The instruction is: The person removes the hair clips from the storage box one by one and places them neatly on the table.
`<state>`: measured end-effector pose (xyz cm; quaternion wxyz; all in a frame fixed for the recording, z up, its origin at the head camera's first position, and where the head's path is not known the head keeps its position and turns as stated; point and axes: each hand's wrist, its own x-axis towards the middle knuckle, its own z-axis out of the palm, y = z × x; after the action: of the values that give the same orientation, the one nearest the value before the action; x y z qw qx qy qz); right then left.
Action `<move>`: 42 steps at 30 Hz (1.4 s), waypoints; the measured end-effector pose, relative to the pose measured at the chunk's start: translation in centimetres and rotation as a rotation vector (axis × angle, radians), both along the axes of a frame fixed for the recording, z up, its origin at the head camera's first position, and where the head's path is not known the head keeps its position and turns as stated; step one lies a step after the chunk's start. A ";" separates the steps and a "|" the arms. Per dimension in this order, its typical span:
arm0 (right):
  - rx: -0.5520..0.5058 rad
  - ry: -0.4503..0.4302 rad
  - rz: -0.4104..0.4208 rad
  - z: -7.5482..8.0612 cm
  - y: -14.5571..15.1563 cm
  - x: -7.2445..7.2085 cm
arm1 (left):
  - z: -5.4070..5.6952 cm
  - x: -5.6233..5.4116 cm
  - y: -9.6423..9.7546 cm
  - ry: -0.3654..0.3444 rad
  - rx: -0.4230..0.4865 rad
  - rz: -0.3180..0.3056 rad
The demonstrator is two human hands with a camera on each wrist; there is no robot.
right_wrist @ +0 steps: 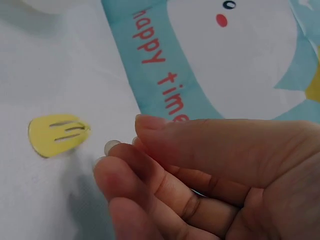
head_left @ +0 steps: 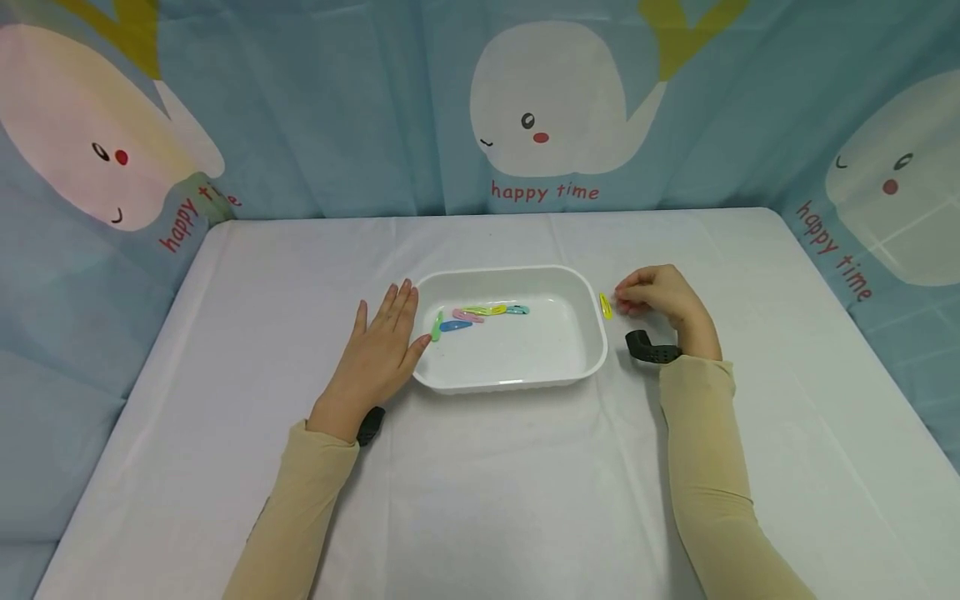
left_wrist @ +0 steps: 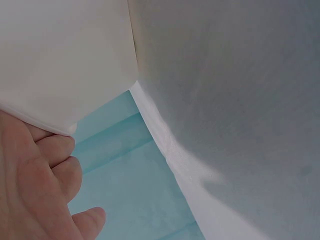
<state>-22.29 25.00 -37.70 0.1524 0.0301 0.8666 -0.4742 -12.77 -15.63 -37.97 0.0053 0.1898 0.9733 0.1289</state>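
Note:
A white tray [head_left: 517, 367] stands on the table with several snap hair clips inside: a green clip [head_left: 437, 327], a blue clip [head_left: 455, 326], a pink clip [head_left: 468, 317], a yellow clip [head_left: 491, 310] and a teal clip [head_left: 517, 309]. My left hand [head_left: 378, 354] rests at the tray's left rim, fingers extended. Just outside the right rim lies another yellow hair clip [right_wrist: 55, 135]. Beside it, my right hand [head_left: 660, 300] hovers with fingers loosely bent and nothing visible between thumb and fingertips.
A white cloth [head_left: 487, 500] covers the table. Behind it and along both sides hangs a blue curtain [head_left: 360, 108] printed with whales. Each wrist carries a black camera mount, such as the right mount [head_left: 651, 348].

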 end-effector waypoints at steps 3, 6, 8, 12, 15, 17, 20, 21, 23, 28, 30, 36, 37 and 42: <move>0.002 0.031 -0.014 0.6 -0.2 0.1 | 0.1 0.0 0.0 -0.005 -0.002 0.000; -0.026 0.066 -0.014 1.3 -0.5 0.2 | 0.1 0.0 0.0 -0.007 -0.001 0.002; -0.059 0.092 -0.009 1.7 -0.7 0.2 | 0.1 0.0 0.0 -0.004 0.002 0.006; -0.091 0.129 -0.001 2.4 -1.3 0.7 | -0.1 0.0 0.0 -0.008 -0.002 0.008; -0.093 0.156 0.024 3.1 -2.0 1.1 | -0.2 0.1 -0.1 -0.015 -0.007 0.008; -0.094 0.177 0.045 3.6 -2.5 1.3 | -0.2 0.2 -0.1 -0.017 -0.009 0.011; -0.089 0.197 0.075 4.4 -3.5 1.4 | 0.0 0.2 -0.2 -0.012 -0.008 0.012; -0.090 0.199 0.079 4.7 -3.9 1.4 | 0.1 0.2 -0.2 -0.012 -0.009 0.012; -0.085 0.204 0.096 5.1 -4.7 1.5 | 0.1 0.1 -0.2 -0.010 -0.008 0.012; -0.098 0.195 0.146 5.4 -6.6 1.6 | 0.0 0.0 -0.2 -0.014 -0.008 0.012; -0.091 0.186 0.179 5.3 -7.3 1.6 | -0.1 0.0 -0.1 -0.016 -0.009 0.010; -0.055 0.169 0.282 5.3 -9.2 1.7 | 0.1 0.1 0.0 -0.014 -0.009 0.008; -0.053 0.169 0.293 5.2 -9.5 1.7 | 0.1 0.1 0.0 -0.013 -0.009 0.008; -0.039 0.180 0.326 5.1 -10.7 1.3 | 0.1 0.1 0.0 -0.002 -0.015 0.007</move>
<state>-21.02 14.27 -32.62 0.1494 -0.1562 0.8609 -0.4606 -12.64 -15.61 -37.86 0.0072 0.1861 0.9749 0.1219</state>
